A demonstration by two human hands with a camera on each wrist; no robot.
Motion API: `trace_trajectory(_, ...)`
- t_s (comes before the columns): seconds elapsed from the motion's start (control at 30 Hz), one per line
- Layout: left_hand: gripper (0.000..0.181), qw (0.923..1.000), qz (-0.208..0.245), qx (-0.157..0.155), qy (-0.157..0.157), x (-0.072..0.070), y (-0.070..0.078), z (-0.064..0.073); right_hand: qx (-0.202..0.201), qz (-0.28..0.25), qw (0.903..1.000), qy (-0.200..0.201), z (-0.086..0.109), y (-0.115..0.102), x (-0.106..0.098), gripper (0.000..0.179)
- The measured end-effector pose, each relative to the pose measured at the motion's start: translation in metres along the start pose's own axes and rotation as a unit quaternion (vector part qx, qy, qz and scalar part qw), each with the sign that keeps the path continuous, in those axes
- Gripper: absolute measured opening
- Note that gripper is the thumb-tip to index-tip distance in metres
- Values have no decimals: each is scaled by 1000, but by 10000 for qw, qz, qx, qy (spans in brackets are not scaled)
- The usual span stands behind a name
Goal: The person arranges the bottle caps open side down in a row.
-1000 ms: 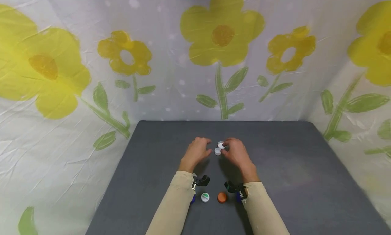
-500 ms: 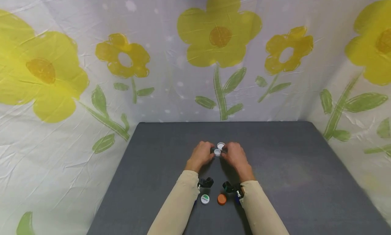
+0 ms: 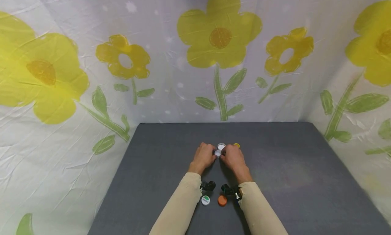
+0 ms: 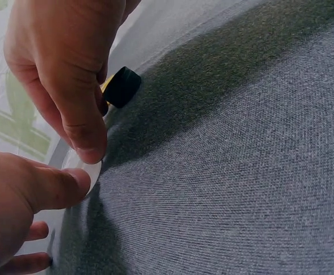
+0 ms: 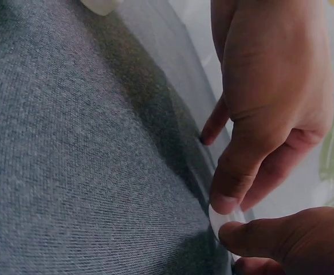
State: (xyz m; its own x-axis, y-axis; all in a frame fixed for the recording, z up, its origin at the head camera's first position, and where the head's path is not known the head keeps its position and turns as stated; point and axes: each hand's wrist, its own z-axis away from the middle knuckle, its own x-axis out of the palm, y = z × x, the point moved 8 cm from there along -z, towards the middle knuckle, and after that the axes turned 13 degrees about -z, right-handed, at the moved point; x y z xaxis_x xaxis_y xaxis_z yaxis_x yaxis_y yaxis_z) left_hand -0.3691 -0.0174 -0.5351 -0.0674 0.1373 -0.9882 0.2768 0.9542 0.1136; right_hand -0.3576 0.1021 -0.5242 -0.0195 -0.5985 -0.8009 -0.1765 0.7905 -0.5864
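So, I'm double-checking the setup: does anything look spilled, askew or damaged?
Nothing stands out: no spill shows on the table; the orange cap lies flat. The left hand and right hand partly hide the nearer white cap.

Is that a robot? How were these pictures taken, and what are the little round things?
No robot, just a person's left hand and right hand! The wide picture comes from a camera worn on the head. The close-up ones come from little black cameras on the wrists, so the hands look huge. Between them, the hands pinch a small white cap. Also on the grey table are a wider white cap just beyond it, a yellow cap partly hidden, a green-marked cap and an orange cap.
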Motion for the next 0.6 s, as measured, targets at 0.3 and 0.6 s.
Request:
trace_trajectory(0.3, 16, 9999, 42, 19, 117, -9, 1, 5, 44, 24, 10000, 42, 4, -5, -3, 13)
trace_trajectory(0.6, 23, 9998, 151, 41, 160, -27, 3, 16, -148, -245, 9995, 135, 12, -18, -17, 23)
